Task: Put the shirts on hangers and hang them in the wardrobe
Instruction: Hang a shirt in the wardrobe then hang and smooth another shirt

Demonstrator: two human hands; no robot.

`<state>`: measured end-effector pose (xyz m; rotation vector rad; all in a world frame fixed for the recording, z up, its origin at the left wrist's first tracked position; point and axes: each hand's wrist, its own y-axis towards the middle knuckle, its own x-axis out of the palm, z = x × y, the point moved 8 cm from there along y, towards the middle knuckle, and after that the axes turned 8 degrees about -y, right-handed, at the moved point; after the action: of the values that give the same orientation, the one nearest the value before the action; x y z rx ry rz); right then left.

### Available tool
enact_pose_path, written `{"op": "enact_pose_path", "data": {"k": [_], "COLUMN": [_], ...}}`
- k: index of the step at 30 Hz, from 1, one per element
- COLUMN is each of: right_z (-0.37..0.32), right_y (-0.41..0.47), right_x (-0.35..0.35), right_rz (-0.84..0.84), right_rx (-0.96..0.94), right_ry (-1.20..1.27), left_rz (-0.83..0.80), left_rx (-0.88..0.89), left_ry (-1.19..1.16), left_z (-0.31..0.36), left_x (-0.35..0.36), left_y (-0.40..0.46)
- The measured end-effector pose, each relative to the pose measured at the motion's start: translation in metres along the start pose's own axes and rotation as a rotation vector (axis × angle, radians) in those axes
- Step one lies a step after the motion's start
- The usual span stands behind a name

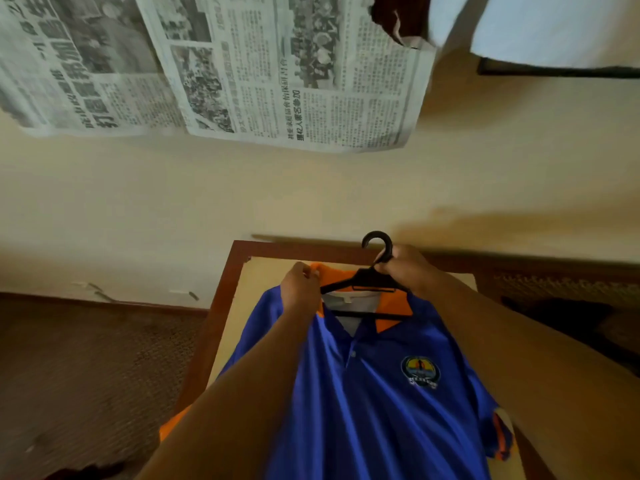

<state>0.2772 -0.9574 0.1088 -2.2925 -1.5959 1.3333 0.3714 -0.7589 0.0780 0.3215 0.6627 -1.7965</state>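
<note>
Two hands work at the collar of one blue polo shirt (363, 410), which lies front-up on a table (221, 289) with a dark red-brown wooden frame and a pale top. The left hand (299, 289) pinches the orange collar (325, 271) at its left side, fingers curled on the cloth. The right hand (408, 268) grips the black plastic hanger (367, 282) at the neck, just under the hook (the hook points up, away from the person). The hanger's left arm and lower bar sit in the neck opening of the shirt; the right end is hidden behind the right hand and wrist, so I cannot tell if it is inside or not.

Around: a cream wall (242, 188) stands behind the table, with newspaper sheets (214, 71) on it, approx. upper left to centre. A brown woven-looking floor (86, 358) is at left, w/ a dark skirting line along the wall. At upper right there is a white cloth (554, 26) over a dark edge. Both forearms cross over the shirt and cover part of its body.

Writing: the newspaper carries Chinese print, mostly too blurred to read; "42人" is legible in one headline. The shirt has a round badge (420, 371) on the chest, its text too small to read.
</note>
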Motion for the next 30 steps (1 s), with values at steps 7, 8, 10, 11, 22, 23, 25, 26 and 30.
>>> {"op": "enact_pose_path", "data": {"k": [7,8,10,11,22,23,25,26,30], "right_z": [-0.003,-0.005,-0.007,-0.006,0.074,0.078,0.076,0.077,0.078], "right_y": [0.035,0.040,0.045,0.046,-0.053,-0.062,-0.072,-0.071,-0.060], "right_x": [0.030,0.031,0.031,0.031,0.051,0.064,0.085,0.094,0.117], "right_rz": [0.058,0.082,0.133,0.152,0.390,0.372,0.357,0.346,0.262], "right_rx": [0.047,0.048,0.047,0.041,0.072,0.075,0.046,0.049,0.141], "right_ry": [0.037,0.009,-0.038,-0.067,-0.091,-0.099,-0.109,-0.111,-0.128], "left_rz": [-0.060,-0.066,-0.091,-0.103,-0.355,-0.415,-0.466,-0.473,-0.487], "left_rx": [0.023,0.023,0.019,0.025,0.757,0.779,0.789,0.774,0.726], "left_ry": [-0.112,-0.110,-0.081,-0.058,0.692,0.735,0.798,0.813,0.793], "left_z": [0.001,-0.002,-0.009,-0.013,0.011,0.008,0.003,0.001,0.000], "left_x": [0.013,0.014,0.018,0.020,0.087,0.098,0.107,0.108,0.104], "left_y": [0.013,0.014,0.018,0.021,-0.043,-0.047,-0.049,-0.048,-0.040]}}
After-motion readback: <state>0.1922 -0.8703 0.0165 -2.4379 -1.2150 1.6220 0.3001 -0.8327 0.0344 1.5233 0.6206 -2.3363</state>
